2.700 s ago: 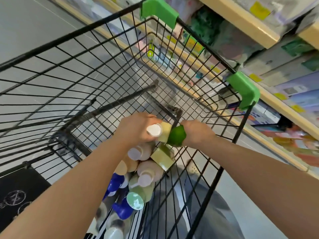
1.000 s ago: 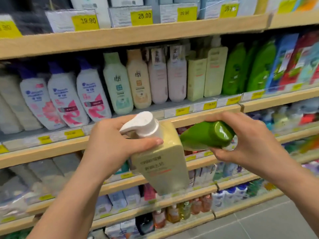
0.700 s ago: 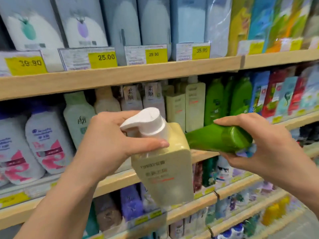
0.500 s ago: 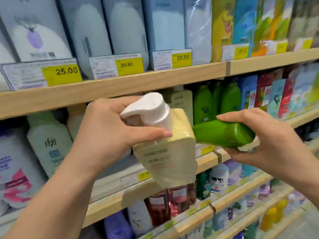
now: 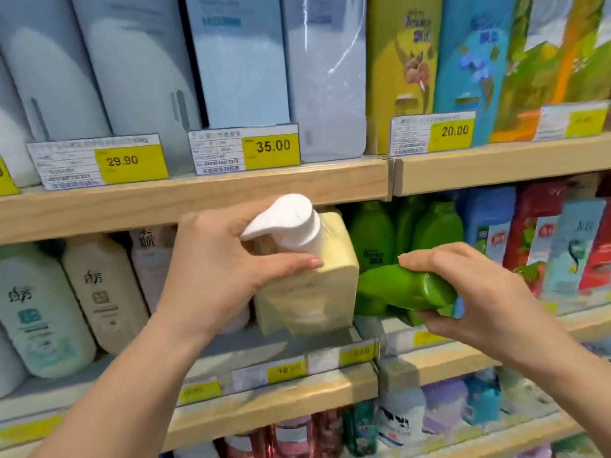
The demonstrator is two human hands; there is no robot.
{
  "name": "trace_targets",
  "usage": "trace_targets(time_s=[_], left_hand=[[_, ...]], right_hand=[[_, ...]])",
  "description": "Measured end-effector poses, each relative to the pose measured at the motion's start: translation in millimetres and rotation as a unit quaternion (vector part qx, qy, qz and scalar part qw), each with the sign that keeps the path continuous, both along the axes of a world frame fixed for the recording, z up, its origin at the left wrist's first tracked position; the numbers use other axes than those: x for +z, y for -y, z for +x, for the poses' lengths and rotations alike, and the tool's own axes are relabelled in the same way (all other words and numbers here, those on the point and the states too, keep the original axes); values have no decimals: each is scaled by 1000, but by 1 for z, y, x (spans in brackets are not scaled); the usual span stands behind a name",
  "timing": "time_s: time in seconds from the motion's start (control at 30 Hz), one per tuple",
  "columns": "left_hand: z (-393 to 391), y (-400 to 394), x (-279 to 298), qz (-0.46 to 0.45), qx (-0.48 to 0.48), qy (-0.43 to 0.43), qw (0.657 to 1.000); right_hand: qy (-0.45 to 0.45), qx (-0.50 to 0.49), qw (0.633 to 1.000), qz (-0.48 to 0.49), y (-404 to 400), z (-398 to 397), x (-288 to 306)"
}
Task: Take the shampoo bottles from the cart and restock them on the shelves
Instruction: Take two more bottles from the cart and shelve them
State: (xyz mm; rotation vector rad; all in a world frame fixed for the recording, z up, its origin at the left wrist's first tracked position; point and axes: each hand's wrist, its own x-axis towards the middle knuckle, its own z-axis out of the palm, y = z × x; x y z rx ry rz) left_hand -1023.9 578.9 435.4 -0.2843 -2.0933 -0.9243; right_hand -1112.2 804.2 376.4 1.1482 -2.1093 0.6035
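My left hand [image 5: 218,269] grips a pale yellow pump bottle [image 5: 307,292] by its neck, under the white pump head. The bottle is tilted, and its base hangs over the front of the middle shelf [image 5: 284,388]. My right hand [image 5: 469,292] holds a green shampoo bottle [image 5: 403,287] on its side, cap end toward me, just right of the yellow one. Both bottles are level with the middle shelf's opening, in front of standing green bottles [image 5: 373,233]. The cart is out of view.
The upper shelf [image 5: 198,196] carries tall boxed products and yellow price tags. On the middle shelf stand white and cream bottles [image 5: 102,292] at left and blue and red bottles [image 5: 562,239] at right. A lower shelf [image 5: 396,434] holds more bottles.
Both hands lifted a bottle each from the cart and turned to the shelves. Over the last second they have carried the bottles forward and up to the middle shelf's opening.
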Motion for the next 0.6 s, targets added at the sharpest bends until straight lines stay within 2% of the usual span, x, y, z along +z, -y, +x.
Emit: trace_targets(time_s=[0.2, 0.43, 0.53, 0.6], left_hand=[[-26, -22, -18, -22, 62, 25, 998], [-37, -30, -16, -1, 73, 106, 992], [-50, -31, -13, 7, 76, 138, 987], [-57, -29, -17, 60, 73, 143, 985]], right_hand=[[25, 41, 998, 37, -24, -36, 0], [185, 102, 971, 116, -20, -66, 11], [251, 143, 956, 53, -14, -75, 10], [319, 166, 933, -27, -10, -79, 4]])
